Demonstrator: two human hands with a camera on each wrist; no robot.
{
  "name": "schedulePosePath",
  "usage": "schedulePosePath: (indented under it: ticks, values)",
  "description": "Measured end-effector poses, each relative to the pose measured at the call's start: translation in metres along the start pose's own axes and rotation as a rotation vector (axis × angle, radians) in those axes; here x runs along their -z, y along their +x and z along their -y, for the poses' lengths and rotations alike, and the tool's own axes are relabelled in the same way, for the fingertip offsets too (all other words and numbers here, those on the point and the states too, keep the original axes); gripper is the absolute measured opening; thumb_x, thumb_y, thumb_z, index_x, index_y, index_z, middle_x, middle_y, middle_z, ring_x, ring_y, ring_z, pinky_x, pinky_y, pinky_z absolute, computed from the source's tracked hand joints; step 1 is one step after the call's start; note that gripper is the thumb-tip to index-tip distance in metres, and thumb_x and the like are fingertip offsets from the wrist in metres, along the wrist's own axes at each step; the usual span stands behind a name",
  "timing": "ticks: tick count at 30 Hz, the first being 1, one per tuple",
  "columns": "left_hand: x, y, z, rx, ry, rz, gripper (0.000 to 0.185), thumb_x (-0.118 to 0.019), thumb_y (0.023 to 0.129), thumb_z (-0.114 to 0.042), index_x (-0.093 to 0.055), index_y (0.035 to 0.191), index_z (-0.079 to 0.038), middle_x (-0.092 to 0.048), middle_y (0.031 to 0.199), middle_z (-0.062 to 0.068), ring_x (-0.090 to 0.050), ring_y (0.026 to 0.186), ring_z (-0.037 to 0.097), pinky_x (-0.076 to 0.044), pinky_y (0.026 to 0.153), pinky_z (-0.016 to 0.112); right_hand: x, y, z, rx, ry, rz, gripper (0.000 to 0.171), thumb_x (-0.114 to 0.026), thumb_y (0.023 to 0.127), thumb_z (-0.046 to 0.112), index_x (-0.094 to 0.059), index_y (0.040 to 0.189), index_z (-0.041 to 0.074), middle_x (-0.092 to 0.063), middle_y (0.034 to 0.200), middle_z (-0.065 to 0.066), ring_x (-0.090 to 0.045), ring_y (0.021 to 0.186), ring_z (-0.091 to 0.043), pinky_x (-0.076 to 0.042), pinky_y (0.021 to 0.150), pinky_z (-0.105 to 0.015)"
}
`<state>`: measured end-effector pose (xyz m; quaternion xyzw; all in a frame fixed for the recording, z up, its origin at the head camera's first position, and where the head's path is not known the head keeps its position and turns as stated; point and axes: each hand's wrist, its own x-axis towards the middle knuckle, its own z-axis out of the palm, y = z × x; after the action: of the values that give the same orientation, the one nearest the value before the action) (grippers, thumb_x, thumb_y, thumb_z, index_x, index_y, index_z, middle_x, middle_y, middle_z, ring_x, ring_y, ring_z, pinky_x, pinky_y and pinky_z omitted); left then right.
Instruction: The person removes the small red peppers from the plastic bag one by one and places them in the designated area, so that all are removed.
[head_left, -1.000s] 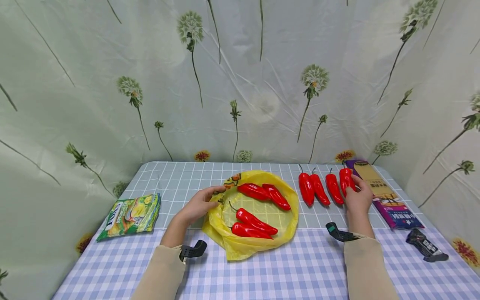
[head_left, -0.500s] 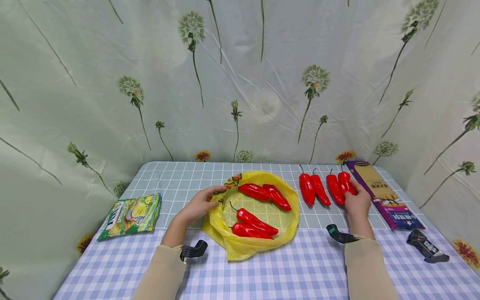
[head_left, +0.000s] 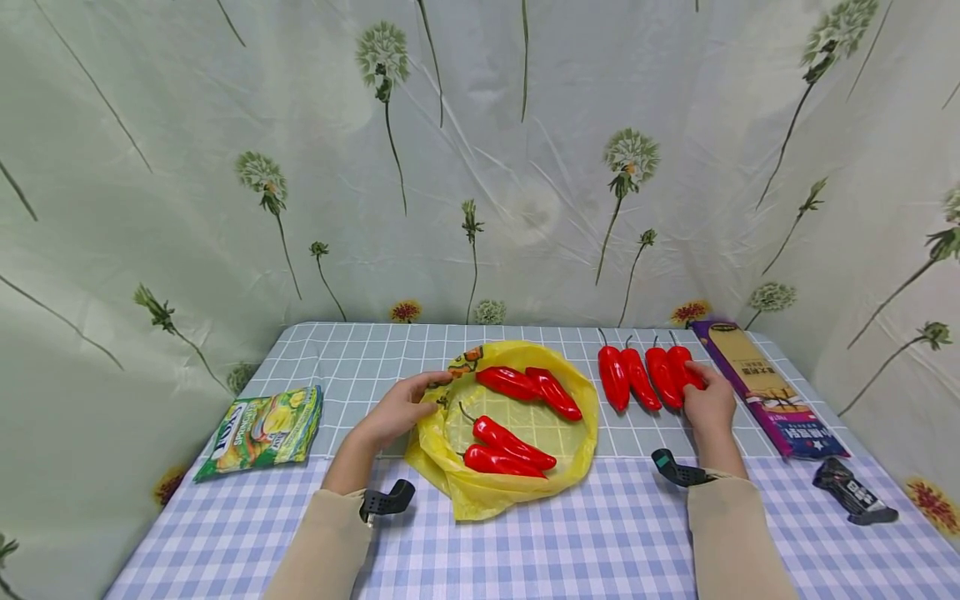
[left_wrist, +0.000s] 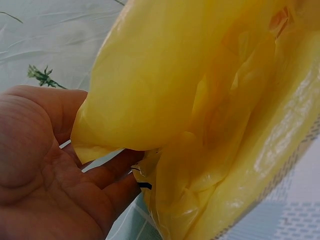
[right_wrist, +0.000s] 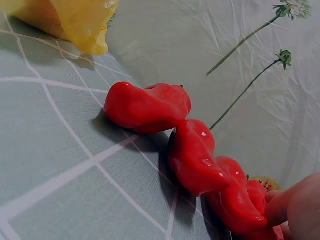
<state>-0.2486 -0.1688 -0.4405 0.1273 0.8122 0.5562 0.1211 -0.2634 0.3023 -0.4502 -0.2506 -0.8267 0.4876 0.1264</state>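
My left hand holds the left rim of a yellow plastic bag; the film hides its fingertips in the left wrist view. Several glossy red chili peppers lie inside, such as the long pepper. Right of the bag, more red peppers stand in a row on the cloth, stems away from me. My right hand pinches the rightmost pepper from its right side, tight against its neighbour. In the right wrist view, the leftmost pepper lies beyond the others.
A green snack bag lies at the left. On the right are a purple and gold pasta packet and a small black wrapped packet. A flowered curtain rises behind the checked tablecloth.
My right hand has slid the rightmost pepper to the left, and its neighbour has shifted slightly left too. My left hand and the bag have stayed in place.
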Motion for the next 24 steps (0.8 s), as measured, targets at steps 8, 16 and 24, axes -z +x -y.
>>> schedulePosePath:
  ticks: [8,16,24]
  values:
    - [0.000,0.000,-0.001,-0.006,0.006,-0.008,0.052,-0.053,0.094,0.002,-0.053,0.144,-0.011,-0.045,0.155,0.013,-0.034,0.149,0.036,-0.036,0.117,0.052,0.000,0.000,0.001,0.002,-0.026,0.026,0.051,-0.045,0.097,0.007,-0.048,0.148,0.009,-0.043,0.153,-0.025,-0.040,0.135,-0.041,-0.043,0.112,-0.053]
    - [0.000,0.000,0.000,-0.003,0.007,-0.012,0.052,-0.053,0.094,0.001,-0.053,0.144,-0.011,-0.045,0.155,0.014,-0.036,0.147,0.036,-0.040,0.115,0.051,0.000,0.000,0.003,-0.007,-0.051,0.015,0.049,-0.044,0.099,0.013,-0.049,0.147,0.010,-0.042,0.153,-0.024,-0.039,0.138,-0.041,-0.044,0.111,-0.052]
    - [0.000,-0.001,-0.001,-0.005,-0.014,-0.006,0.052,-0.052,0.093,0.003,-0.052,0.144,-0.008,-0.045,0.155,0.016,-0.038,0.145,0.036,-0.045,0.111,0.047,0.002,-0.007,0.012,0.018,-0.094,-0.033,0.047,-0.044,0.098,0.015,-0.053,0.144,0.009,-0.038,0.157,-0.023,-0.029,0.148,-0.042,-0.029,0.119,-0.059]
